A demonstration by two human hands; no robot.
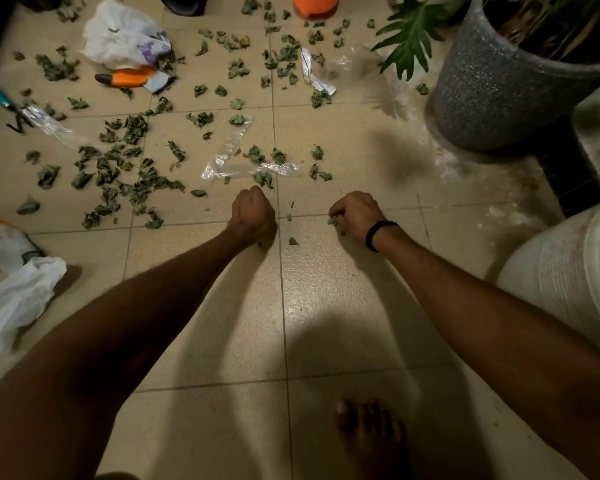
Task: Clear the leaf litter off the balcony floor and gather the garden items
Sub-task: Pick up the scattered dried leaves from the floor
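Crumpled dry green leaves (132, 174), too many to count, litter the beige tiled floor (326, 306) across the upper left and centre. The left hand (253, 216) is a tight fist, and anything inside it is hidden. The right hand (355, 214), fingers curled, pinches one leaf at mid-frame. Two white plastic bags (125, 32) lie at the left. One grey speckled pot (482, 98) is cut off at the upper right.
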